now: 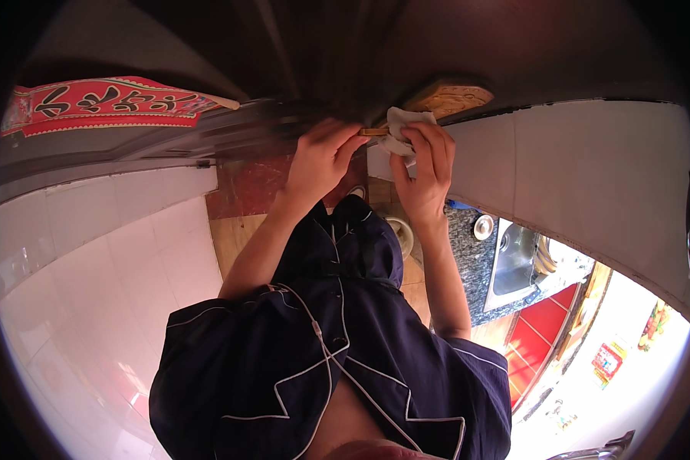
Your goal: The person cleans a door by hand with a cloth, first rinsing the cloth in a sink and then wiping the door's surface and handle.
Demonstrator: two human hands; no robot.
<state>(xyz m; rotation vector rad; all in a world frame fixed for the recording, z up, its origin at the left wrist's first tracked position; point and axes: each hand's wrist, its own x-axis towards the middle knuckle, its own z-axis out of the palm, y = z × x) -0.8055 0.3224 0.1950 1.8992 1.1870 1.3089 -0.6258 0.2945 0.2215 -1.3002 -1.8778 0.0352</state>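
Slim yellowish bar (373, 132) seems pinched by left hand (320, 159), sticking sideways left of the crumpled white wipe (403, 123) pinched by right hand (428, 172).

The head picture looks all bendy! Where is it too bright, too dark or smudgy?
Head view, right: the fisheye bends the white tiles; head view, lower right: strong light washes out the white wall; head view, top: the brown surface is mostly dark; head view, beside the left hand: the dark edge looks smeared.
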